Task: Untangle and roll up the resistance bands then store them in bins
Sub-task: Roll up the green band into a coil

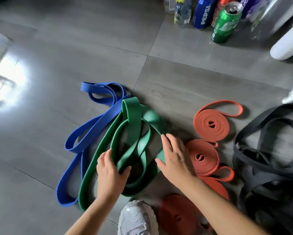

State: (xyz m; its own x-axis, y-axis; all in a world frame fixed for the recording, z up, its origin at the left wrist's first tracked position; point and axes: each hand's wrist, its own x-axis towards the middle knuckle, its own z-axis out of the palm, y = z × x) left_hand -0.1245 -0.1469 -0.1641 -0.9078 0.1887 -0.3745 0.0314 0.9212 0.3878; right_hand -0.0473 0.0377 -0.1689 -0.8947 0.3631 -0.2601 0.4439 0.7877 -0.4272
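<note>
Grips loop of tangled green band with left hand, fingers curled round it, rests right hand flat on same band, fingers straight and apart, band on floor, overlapping blue band at left, orange rolls right.

Bare forearms — white sneaker
</note>
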